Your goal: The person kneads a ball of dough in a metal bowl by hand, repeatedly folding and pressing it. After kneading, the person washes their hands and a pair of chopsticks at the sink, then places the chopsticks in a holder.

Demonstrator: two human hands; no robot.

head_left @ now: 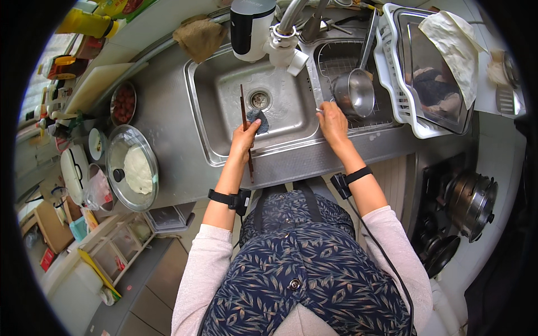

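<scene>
Over the large sink basin, my left hand grips dark brown chopsticks and a grey-blue cloth or scrubbing pad. One end of the chopsticks points at the drain side, the other reaches past the sink's front rim. My right hand is closed above the divider between the two basins. A tiny whitish bit shows at its fingertips, too small to name. Beside that hand, a metal saucepan lies tilted in the smaller basin, on a wire rack.
A faucet with a black-and-white filter overhangs the sink. At right stands a white dish rack; farther down, a steel pot on the stove. On the left counter are a glass lid over white dough and a bowl of red pieces.
</scene>
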